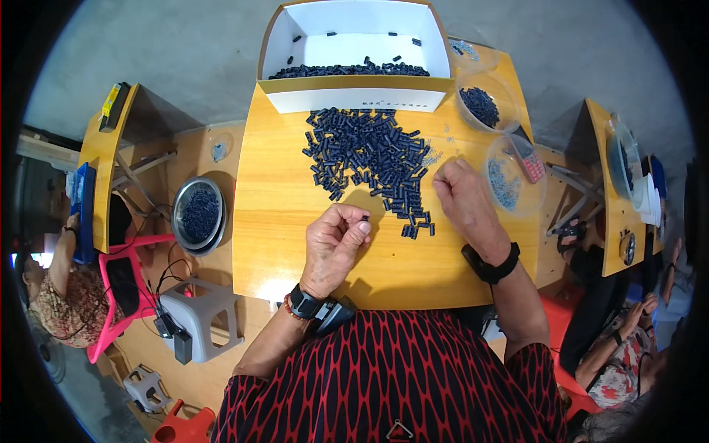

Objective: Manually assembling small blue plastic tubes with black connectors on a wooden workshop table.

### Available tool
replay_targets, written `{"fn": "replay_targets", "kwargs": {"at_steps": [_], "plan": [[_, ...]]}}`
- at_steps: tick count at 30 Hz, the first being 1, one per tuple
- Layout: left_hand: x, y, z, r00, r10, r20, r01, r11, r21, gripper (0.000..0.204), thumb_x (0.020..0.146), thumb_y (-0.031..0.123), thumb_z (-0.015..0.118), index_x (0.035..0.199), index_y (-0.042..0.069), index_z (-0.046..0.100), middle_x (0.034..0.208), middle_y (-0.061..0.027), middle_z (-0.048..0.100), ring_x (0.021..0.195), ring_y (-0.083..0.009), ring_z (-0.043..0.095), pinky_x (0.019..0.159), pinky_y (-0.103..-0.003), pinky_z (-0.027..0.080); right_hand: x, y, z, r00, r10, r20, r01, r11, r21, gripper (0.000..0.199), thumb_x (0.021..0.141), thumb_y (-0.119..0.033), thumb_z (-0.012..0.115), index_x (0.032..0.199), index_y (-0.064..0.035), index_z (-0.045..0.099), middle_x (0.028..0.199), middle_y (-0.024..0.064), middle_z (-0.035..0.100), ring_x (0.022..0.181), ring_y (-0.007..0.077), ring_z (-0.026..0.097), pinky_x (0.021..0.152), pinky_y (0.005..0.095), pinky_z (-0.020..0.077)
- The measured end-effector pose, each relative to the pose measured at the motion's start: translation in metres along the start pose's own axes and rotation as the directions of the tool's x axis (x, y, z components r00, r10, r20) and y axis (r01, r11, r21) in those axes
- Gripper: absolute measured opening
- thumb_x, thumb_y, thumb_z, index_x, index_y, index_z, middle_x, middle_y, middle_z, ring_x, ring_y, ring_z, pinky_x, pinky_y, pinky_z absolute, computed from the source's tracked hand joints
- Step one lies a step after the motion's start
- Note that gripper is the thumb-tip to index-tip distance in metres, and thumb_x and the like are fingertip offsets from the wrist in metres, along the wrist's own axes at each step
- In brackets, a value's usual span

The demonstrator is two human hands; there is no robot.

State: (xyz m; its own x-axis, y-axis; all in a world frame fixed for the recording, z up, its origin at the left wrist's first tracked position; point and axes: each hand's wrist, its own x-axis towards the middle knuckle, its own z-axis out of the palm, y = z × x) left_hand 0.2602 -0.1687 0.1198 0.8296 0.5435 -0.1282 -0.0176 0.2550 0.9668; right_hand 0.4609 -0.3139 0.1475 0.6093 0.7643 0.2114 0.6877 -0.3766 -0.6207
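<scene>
In the head view, two hands work over one yellow wooden table (277, 247). The left hand (329, 251) pinches one small black tube (365, 218) between thumb and forefinger, above the tabletop and just beside the near end of the pile. The right hand (464, 198) is curled, its fingers bent in and close together; whether they grip anything, I cannot tell. It lies just to the right of the pile, near a loose scatter of thin pins (434, 156), too fine to count.

There is one pile of black tubes (362, 144) on the table, too many to count, with a tail of them reaching toward the person. Behind it stands one white box (314, 100), holding a further heap of the tubes along its near side, and about seven lying apart from that heap.

Three clear tubs stand along the right: the far tub (489, 56) with small pale pieces, the middle tub (511, 100) with black pieces, and the near tub (535, 196) with thin pale pins and one red calculator (529, 160).

The left wrist has one black watch (303, 301) and one beaded bracelet (290, 308); the right wrist has one black band (504, 266)
</scene>
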Motion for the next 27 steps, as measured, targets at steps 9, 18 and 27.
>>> {"fn": "replay_targets", "kwargs": {"at_steps": [9, 18, 27], "plan": [[-0.001, -0.003, -0.004, 1.0, -0.008, 0.017, 0.009, 0.998, -0.064, 0.008, 0.093, 0.003, 0.063, 0.1, -0.001, 0.06, 0.083, -0.0022, 0.062, 0.071, -0.0086, 0.059, 0.067, -0.023, 0.052, -0.001, -0.001, -0.001, 0.965, 0.246, 0.088, -0.259, 0.941, 0.218, 0.006, 0.087, -0.001, 0.062, 0.087, 0.0023, 0.057, 0.077, 0.0114, 0.062, 0.069, 0.0208, 0.064, 0.059, 0.0345, 0.0492], [0.0, -0.001, -0.007, 1.0, -0.007, 0.02, 0.009, 0.998, -0.06, 0.008, 0.093, 0.002, 0.063, 0.1, -0.002, 0.06, 0.083, -0.0037, 0.063, 0.071, -0.0095, 0.06, 0.066, -0.024, 0.051, -0.004, -0.04, -0.001, 0.902, 0.22, 0.372, -0.432, 0.478, 0.765, 0.007, 0.089, 0.003, 0.062, 0.095, 0.0011, 0.059, 0.087, 0.0065, 0.064, 0.073, 0.0107, 0.065, 0.062, 0.0229, 0.0531], [0.002, -0.004, -0.01, 1.0, -0.021, 0.021, 0.023, 0.993, -0.115, 0.012, 0.093, 0.002, 0.064, 0.104, -0.002, 0.061, 0.082, -0.0047, 0.064, 0.071, -0.0102, 0.059, 0.066, -0.024, 0.051, -0.009, -0.055, 0.026, 0.916, 0.076, 0.394, -0.38, 0.484, 0.789, 0.01, 0.091, -0.002, 0.063, 0.101, -0.001, 0.061, 0.093, 0.0053, 0.065, 0.078, 0.0098, 0.065, 0.066, 0.0235, 0.0525]]}}
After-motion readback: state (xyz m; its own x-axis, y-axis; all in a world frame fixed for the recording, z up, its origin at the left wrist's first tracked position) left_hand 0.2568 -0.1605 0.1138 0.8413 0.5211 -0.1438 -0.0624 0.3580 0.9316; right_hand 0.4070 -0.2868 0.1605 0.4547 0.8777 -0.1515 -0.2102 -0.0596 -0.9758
